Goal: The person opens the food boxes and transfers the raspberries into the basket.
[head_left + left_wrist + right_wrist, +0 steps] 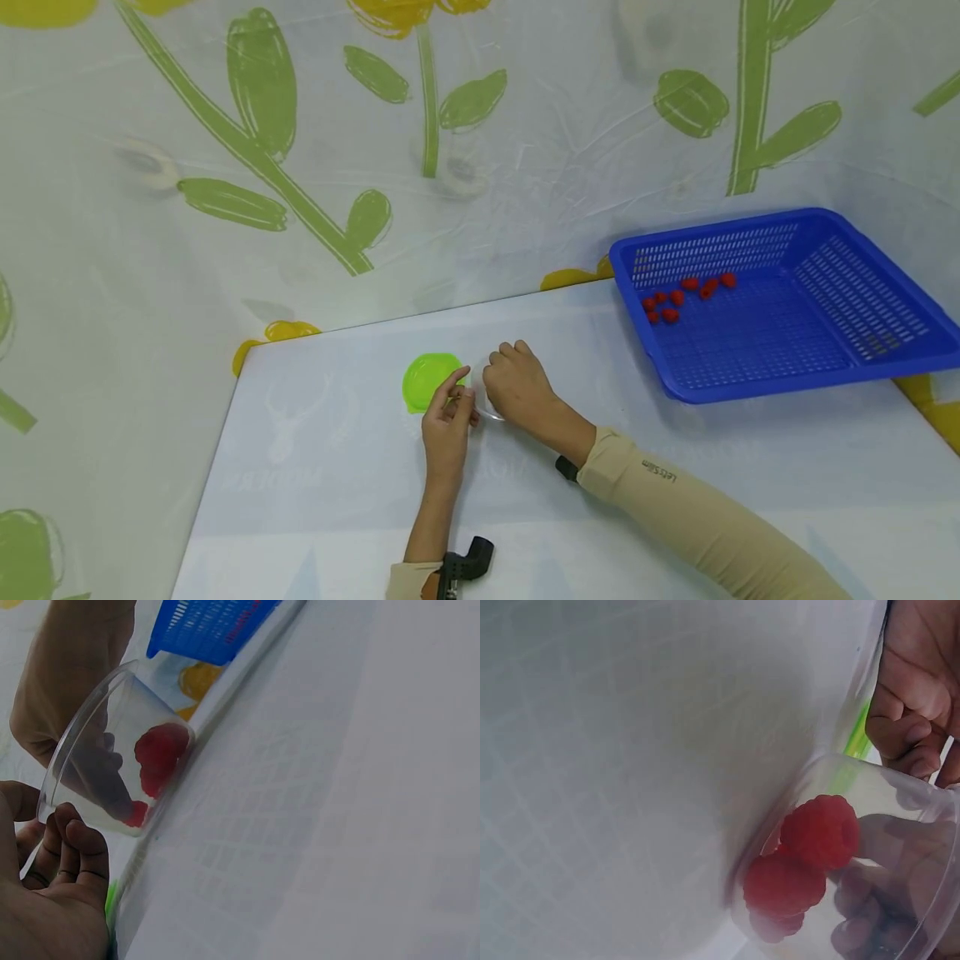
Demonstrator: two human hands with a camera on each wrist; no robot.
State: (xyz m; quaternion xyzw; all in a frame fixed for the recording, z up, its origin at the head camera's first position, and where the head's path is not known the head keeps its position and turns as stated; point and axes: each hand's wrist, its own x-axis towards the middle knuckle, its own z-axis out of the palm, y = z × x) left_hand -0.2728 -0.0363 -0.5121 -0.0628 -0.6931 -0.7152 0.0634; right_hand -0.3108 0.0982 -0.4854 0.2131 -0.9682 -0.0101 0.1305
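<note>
My left hand [447, 425] pinches the rim of a clear plastic cup [491, 404], which stands on the table. Several red raspberries [784, 883] lie low in the cup, clustered against one another. From above, my right hand [521, 385] reaches into the cup with curled fingers. Its fingertips are at a raspberry [137, 814] near the bottom, seen through the clear wall. Just left of the cup, partly behind the left fingers, lies a bright green round dish [430, 379].
A blue plastic basket [750, 387] stands at the right on the white table [315, 467], with several raspberries [677, 297] along its left side. Behind the table hangs a white sheet [525, 208] printed with green stems and yellow flowers.
</note>
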